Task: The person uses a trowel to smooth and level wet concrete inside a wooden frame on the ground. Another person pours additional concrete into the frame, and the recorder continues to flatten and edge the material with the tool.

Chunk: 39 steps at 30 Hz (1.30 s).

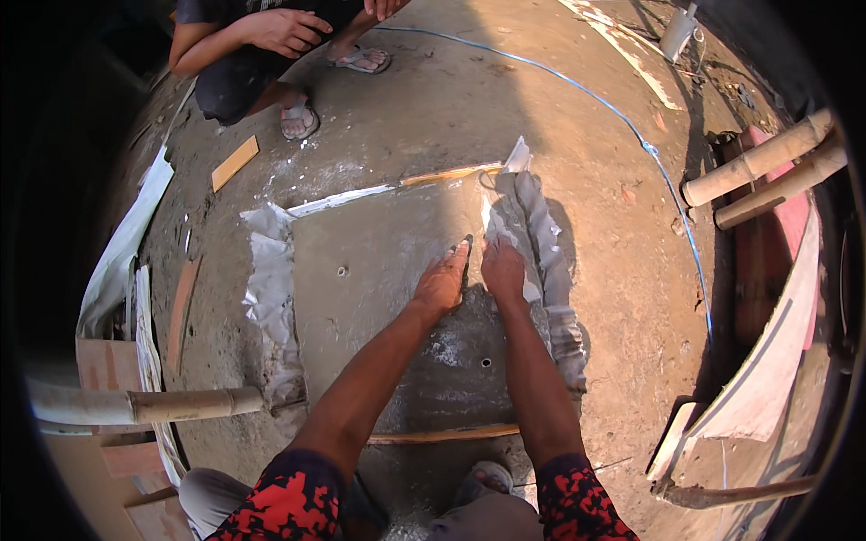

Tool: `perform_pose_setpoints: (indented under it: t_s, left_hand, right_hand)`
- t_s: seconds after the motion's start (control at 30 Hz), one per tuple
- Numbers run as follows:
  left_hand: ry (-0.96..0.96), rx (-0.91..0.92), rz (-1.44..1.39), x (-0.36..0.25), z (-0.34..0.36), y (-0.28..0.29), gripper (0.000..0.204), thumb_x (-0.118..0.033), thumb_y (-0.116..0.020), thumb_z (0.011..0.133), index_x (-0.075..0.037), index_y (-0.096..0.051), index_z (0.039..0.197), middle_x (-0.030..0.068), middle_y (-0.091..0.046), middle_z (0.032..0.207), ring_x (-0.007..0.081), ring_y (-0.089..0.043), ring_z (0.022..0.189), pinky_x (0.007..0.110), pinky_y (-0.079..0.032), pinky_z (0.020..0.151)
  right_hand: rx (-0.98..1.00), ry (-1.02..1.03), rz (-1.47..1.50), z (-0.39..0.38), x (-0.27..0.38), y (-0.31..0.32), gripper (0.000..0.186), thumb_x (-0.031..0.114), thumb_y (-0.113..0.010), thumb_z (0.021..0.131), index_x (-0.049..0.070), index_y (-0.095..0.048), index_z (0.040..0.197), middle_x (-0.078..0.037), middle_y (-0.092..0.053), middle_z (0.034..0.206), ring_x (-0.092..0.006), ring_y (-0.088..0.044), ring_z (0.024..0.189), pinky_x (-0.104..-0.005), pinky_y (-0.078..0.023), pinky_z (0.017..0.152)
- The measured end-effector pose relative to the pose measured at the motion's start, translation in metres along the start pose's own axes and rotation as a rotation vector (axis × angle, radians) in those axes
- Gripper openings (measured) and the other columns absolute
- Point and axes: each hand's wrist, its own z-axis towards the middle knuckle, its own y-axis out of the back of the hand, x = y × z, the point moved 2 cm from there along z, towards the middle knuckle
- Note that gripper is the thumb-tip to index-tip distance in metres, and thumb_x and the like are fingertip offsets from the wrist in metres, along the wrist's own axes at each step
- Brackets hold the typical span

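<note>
A flat grey slab of wet-looking cement [379, 243] lies on the ground in front of me, with two small holes in its surface. Crumpled grey plastic sheet [547, 243] runs along its right side. My left hand [442, 278] is low over the slab, its fingers stretched out and together, the tips dark with grime. Close beside it, my right hand [503, 270] is at the slab's right edge, fingers closed on the plastic sheet there; its fingertips are partly hidden. More crumpled plastic [271, 270] lines the left side.
Wooden strips [442, 434] edge the slab near and far. A bamboo pole [194, 405] reaches in from the left; more bamboo [758, 162] juts in at right. Another person [262, 54] squats at far left. A blue rope [622, 117] crosses the ground.
</note>
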Motion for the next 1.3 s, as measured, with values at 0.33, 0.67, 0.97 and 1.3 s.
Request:
perform_pose_setpoints:
  t_s: [0.33,0.67,0.97,1.3]
  left_hand:
    - [0.094,0.085,-0.025,-0.009,0.001,0.011,0.086,-0.005,-0.061,0.078,-0.005,-0.013,0.149,0.0248,-0.04,0.142,0.035,-0.039,0.132,0.041,-0.031,0.11]
    - [0.068,0.032,-0.02,-0.002,0.002,0.001,0.09,-0.005,-0.062,0.076,-0.006,-0.011,0.15,0.0246,-0.041,0.141,0.0362,-0.043,0.127,0.041,-0.035,0.107]
    - [0.023,-0.03,-0.029,0.019,0.0,-0.004,0.091,-0.003,-0.061,0.074,-0.004,-0.011,0.149,0.0243,-0.042,0.139,0.0385,-0.044,0.125,0.042,-0.037,0.105]
    - [-0.008,0.013,-0.077,0.006,0.007,-0.001,0.093,-0.001,-0.061,0.073,-0.008,-0.01,0.15,0.0235,-0.041,0.14,0.0399,-0.044,0.125,0.043,-0.038,0.104]
  right_hand:
    - [0.063,-0.18,-0.088,0.016,-0.016,-0.013,0.03,0.024,-0.056,0.09,-0.005,-0.054,0.098,-0.029,-0.063,0.09,-0.0458,-0.061,0.087,-0.0501,-0.048,0.077]
    - [0.057,-0.268,-0.019,0.018,-0.006,0.006,0.036,0.027,-0.05,0.093,-0.008,-0.056,0.092,-0.032,-0.063,0.09,-0.0476,-0.061,0.089,-0.0523,-0.048,0.079]
    - [0.118,-0.352,0.092,-0.087,0.014,0.05,0.037,0.027,-0.05,0.094,-0.008,-0.051,0.108,-0.034,-0.061,0.096,-0.0497,-0.058,0.095,-0.0513,-0.046,0.083]
    - [0.183,-0.172,0.01,-0.043,-0.024,0.035,0.033,0.026,-0.052,0.094,-0.006,-0.054,0.094,-0.032,-0.062,0.09,-0.0485,-0.059,0.088,-0.0508,-0.046,0.077]
